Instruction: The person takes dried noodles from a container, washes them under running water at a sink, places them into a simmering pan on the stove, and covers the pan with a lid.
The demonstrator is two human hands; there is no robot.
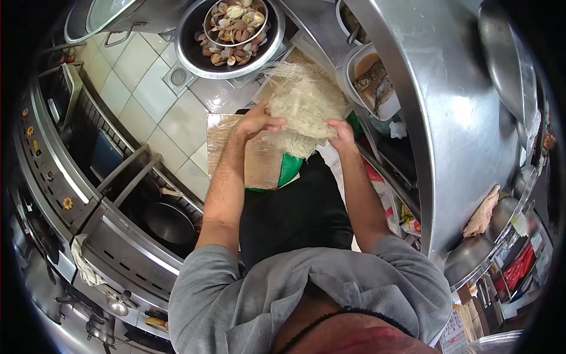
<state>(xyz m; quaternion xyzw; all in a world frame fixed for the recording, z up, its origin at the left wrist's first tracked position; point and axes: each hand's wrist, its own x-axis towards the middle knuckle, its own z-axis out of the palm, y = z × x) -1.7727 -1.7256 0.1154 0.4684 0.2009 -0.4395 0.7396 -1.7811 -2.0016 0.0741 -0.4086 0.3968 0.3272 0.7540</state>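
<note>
At the far left of the frame runs a steel gas range (pixel 62 168), with a dark wok (pixel 170 223) at lower left. A steel basin (pixel 190 59) of clams (pixel 236 26) stands at upper centre. The left hand (pixel 256 123) pinches the left edge of dried rice vermicelli (pixel 306 103), a loose sheet just above the frame's middle; the right hand (pixel 342 134) pinches its lower right edge. Fish (pixel 382 91) lie in a tray (pixel 388 110) at upper right.

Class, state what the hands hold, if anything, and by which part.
A pale stringy bundle, by its edges: left hand on one side, right hand opposite.
</note>
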